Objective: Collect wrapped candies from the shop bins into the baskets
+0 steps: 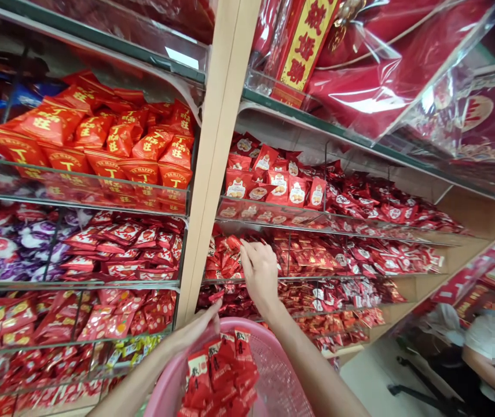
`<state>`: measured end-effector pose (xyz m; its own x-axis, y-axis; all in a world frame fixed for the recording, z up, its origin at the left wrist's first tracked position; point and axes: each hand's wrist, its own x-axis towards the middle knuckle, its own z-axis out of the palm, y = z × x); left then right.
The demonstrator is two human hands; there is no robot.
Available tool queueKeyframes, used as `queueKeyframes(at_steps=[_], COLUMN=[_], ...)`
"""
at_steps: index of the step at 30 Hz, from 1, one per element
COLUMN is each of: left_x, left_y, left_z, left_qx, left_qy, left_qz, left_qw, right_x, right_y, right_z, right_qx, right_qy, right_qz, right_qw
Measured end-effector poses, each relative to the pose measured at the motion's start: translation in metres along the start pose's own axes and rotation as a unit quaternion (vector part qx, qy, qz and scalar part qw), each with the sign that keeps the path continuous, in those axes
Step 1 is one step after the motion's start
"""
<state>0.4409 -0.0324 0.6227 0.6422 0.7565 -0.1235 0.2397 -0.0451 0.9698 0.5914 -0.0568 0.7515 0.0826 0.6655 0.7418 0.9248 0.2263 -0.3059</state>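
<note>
My right hand [259, 271] reaches into a shelf compartment, its fingers closed on a small red candy packet [233, 243]. Similar red packets lie around it. My left hand [204, 322] is lower, beside the rim of a pink plastic basket [164, 379]. A small red wrapped candy [216, 296] shows at its fingertips; part of the grip is hidden. Inside the basket, several red packets [221, 368] with black characters on a pale band lie in a heap at the left. The basket's perforated wall shows to their right.
Wooden shelving with a pale upright post [212, 127] and clear front lips surrounds my hands. Orange-red snack bags [129, 136] fill a left shelf, and red biscuit packets [278, 185] sit above my right hand. A seated person [488, 353] is at the lower right, near a black chair base [421, 382].
</note>
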Motion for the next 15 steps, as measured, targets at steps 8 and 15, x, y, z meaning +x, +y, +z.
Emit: queueKeyframes(at_steps=[8,15], left_x=[-0.001,0.001], left_y=[0.012,0.017], left_z=[0.003,0.013], left_qx=[0.002,-0.022], left_qy=[-0.018,-0.067], left_qz=[0.011,0.013], left_qw=[1.0,0.997], right_x=[-0.087,-0.129], right_y=[0.022,0.033], right_z=[-0.017,-0.017], right_qx=[0.485,0.547], right_qy=[-0.05,-0.031], right_qz=[0.402,0.52], right_qw=[0.775,0.655])
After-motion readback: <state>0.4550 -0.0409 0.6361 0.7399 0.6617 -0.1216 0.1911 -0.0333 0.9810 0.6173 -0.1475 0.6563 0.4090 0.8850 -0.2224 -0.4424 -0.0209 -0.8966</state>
